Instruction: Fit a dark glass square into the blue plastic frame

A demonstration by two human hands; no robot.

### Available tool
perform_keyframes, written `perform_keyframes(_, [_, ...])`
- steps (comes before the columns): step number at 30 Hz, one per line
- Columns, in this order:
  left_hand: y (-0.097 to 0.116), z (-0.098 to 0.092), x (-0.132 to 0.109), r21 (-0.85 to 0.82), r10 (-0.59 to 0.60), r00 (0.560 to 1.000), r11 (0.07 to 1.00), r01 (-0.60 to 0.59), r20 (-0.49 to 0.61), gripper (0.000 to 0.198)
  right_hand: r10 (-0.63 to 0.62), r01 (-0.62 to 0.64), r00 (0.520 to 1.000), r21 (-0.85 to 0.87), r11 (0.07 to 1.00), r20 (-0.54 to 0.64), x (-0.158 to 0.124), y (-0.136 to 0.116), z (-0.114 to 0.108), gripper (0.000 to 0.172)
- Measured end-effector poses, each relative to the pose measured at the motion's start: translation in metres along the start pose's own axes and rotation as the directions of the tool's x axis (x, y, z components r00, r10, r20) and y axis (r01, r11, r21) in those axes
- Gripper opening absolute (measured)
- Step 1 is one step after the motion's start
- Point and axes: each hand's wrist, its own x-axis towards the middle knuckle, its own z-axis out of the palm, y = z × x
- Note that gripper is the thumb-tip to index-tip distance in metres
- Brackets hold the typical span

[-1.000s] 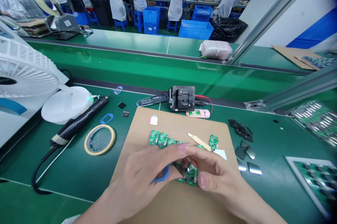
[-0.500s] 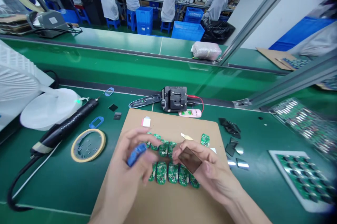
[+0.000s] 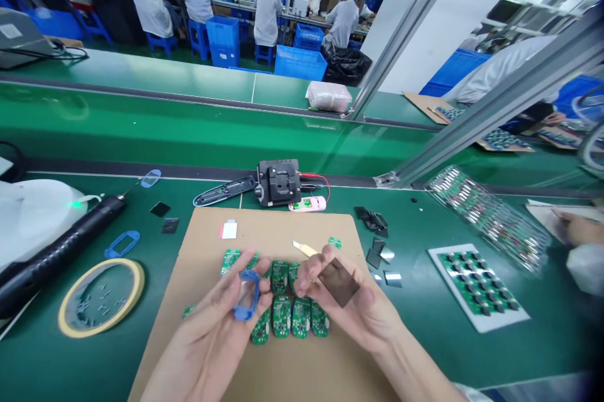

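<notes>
In the head view, my left hand (image 3: 207, 333) is closed on a small blue oval frame (image 3: 245, 312), its window facing the camera. My right hand (image 3: 377, 317) grips a thin dark rectangular panel (image 3: 338, 282) between thumb and fingers, at a slant. The two pieces are held apart, above a cardboard sheet (image 3: 278, 377). Beneath and between the hands lie several small green circuit boards (image 3: 282, 316) in rows, partly covered by my fingers. A craft knife (image 3: 306, 250) with a cream handle rests just beyond my right fingertips.
A tape roll (image 3: 136, 289) with screws inside and a black electric screwdriver (image 3: 66, 245) lie left. Behind the cardboard is a black clamp-like block (image 3: 278, 182). Dark panels (image 3: 372, 219), a board tray (image 3: 476, 320) and a metal-studded pack (image 3: 486, 213) lie right. People in white coats work beyond.
The camera view has swung to the right. My left hand has turned the blue frame from edge-on to face-up, with the fingers steadier. My right hand keeps the dark panel.
</notes>
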Motion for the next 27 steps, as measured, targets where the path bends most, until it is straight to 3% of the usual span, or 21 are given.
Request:
perform_keyframes(4, [-0.008, 0.000, 0.006, -0.072, -0.036, 0.984, 0.996, 0.049, 0.174, 0.049, -0.013, 0.011, 0.999, -0.047, 0.999, -0.032, -0.004, -0.002, 0.003, 0.042])
perform_keyframes(7, [-0.017, -0.004, 0.011, -0.185, -0.024, 0.959, 0.980, 0.080, 0.283, 0.035, -0.063, 0.042, 0.995, -0.244, 0.969, -0.077, -0.007, -0.005, 0.008, 0.040])
perform_keyframes(10, [-0.023, -0.005, 0.011, -0.249, -0.019, 0.959, 0.964, 0.093, 0.284, 0.032, -0.132, 0.076, 0.988, -0.485, 0.871, -0.081, -0.012, -0.005, 0.014, 0.037])
perform_keyframes(14, [-0.025, -0.002, 0.007, -0.231, -0.019, 0.950, 0.968, 0.095, 0.312, 0.034, -0.261, 0.181, 0.965, -0.664, 0.726, -0.023, -0.017, -0.004, 0.020, 0.033])
perform_keyframes(21, [-0.024, 0.001, 0.003, -0.258, -0.035, 0.917, 0.955, 0.148, 0.397, 0.024, -0.279, 0.192, 0.960, -0.739, 0.646, 0.006, -0.018, -0.009, 0.023, 0.029])
perform_keyframes(27, [-0.028, -0.002, 0.004, -0.189, -0.054, 0.907, 0.971, 0.145, 0.418, 0.034, -0.312, 0.232, 0.949, -0.774, 0.590, 0.046, -0.014, -0.006, 0.024, 0.032])
